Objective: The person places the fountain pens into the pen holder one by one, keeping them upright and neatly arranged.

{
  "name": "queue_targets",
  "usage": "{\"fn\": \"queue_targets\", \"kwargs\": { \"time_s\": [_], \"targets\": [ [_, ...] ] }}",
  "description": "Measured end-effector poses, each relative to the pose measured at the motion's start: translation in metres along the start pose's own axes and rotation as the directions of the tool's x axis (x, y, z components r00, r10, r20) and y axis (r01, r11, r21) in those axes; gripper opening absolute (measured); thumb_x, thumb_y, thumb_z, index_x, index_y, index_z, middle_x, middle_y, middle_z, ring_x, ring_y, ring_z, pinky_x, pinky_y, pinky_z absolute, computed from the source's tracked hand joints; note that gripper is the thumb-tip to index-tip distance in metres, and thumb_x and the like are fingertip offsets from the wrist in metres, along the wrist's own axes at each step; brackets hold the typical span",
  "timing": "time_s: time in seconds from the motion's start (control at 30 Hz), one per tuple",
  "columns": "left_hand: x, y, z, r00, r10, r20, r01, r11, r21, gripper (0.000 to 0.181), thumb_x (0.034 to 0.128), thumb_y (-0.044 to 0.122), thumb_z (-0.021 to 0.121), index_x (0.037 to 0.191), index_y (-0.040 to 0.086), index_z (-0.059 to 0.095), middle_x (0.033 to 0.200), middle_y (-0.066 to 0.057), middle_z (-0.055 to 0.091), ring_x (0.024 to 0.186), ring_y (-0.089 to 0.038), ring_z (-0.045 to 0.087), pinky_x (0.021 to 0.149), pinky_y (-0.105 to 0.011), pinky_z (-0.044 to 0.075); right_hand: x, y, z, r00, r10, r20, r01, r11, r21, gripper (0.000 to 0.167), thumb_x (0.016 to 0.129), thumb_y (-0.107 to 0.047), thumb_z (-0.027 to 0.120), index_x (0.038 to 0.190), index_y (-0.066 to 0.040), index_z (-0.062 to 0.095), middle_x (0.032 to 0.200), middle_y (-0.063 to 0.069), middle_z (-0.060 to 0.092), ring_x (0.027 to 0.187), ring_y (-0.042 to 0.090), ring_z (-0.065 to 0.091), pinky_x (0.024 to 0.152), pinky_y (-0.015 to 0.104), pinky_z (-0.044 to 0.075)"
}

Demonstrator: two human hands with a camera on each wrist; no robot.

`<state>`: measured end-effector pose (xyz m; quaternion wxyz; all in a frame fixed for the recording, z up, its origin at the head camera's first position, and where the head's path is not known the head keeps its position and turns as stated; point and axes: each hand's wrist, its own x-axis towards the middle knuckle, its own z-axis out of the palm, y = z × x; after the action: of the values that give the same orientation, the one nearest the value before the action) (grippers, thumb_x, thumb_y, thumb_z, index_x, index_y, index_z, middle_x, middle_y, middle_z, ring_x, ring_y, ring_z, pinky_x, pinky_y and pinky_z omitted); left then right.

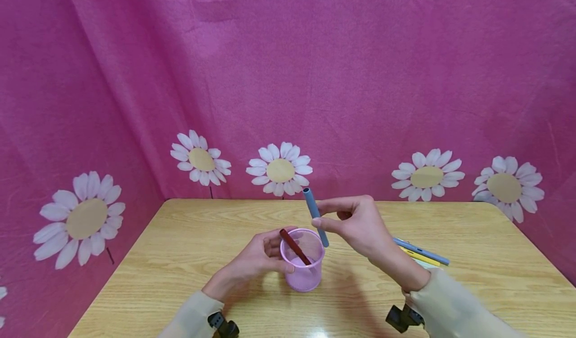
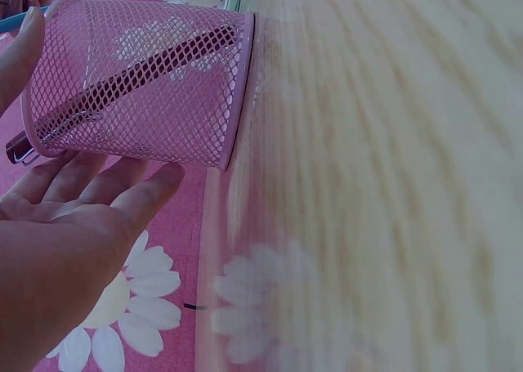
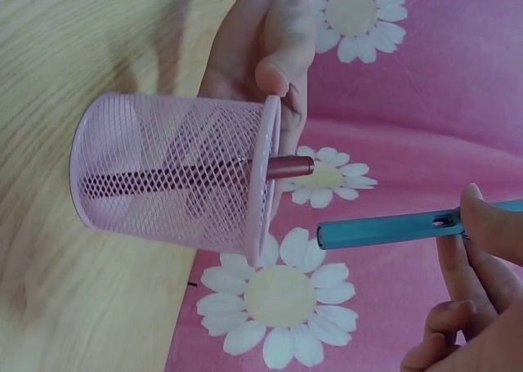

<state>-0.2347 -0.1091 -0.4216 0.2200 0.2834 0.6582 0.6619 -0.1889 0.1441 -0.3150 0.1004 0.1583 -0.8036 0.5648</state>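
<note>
A pink mesh pen holder (image 1: 303,278) stands upright on the table, with a dark red pen (image 1: 294,246) leaning inside it and poking above the rim. My left hand (image 1: 258,255) holds the holder from its left side, thumb near the rim and fingers along the far side. Between thumb and fingers, my right hand (image 1: 360,225) pinches a blue pen (image 1: 313,210). Its lower end hangs by the right part of the holder's rim in the head view. From the right wrist view, that blue pen (image 3: 376,230) is apart from the holder, beyond its mouth.
Right of the holder, partly behind my right wrist, lie another blue pen (image 1: 427,252), a yellow pen (image 1: 420,256) and something pale green (image 1: 425,264). A pink cloth (image 1: 351,88) with white daisies hangs behind and left of the wooden table (image 1: 180,248).
</note>
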Motion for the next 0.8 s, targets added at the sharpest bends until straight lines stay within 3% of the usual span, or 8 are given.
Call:
{"fn": "queue_targets", "kwargs": {
  "time_s": [0.23,0.57,0.8],
  "targets": [
    [-0.001,0.000,-0.001,1.000,0.021,0.006,-0.021,1.000,0.016,0.071,0.0916,0.000,0.080,0.155,0.002,0.048,0.145,-0.027,0.058,0.127,-0.040,0.062,0.110,-0.056,0.047,0.000,0.005,0.012,1.000,0.024,0.000,-0.024,0.998,0.061,0.020,0.084,-0.010,0.090,0.103,-0.007,0.085,0.094,0.004,0.080,0.071,0.014,0.047,0.059,0.024,0.033],
    [-0.002,-0.001,0.000,1.000,0.012,0.002,-0.012,1.000,0.024,0.068,0.0924,-0.001,0.078,0.155,0.003,0.050,0.146,-0.029,0.056,0.127,-0.042,0.061,0.110,-0.059,0.046,-0.004,0.017,0.026,0.998,0.055,-0.020,-0.052,0.991,0.120,0.022,0.083,-0.009,0.090,0.103,-0.002,0.083,0.095,0.007,0.080,0.068,0.013,0.045,0.058,0.022,0.034],
    [-0.002,0.000,0.000,1.000,0.025,0.006,-0.025,1.000,0.018,0.070,0.0914,-0.001,0.079,0.155,0.004,0.050,0.142,-0.027,0.060,0.125,-0.047,0.061,0.104,-0.048,0.054,-0.005,0.025,0.033,0.998,0.050,-0.024,-0.046,0.988,0.148,0.018,0.083,-0.005,0.090,0.100,-0.004,0.084,0.092,0.007,0.080,0.069,0.009,0.051,0.059,0.020,0.036]
  ]
}}
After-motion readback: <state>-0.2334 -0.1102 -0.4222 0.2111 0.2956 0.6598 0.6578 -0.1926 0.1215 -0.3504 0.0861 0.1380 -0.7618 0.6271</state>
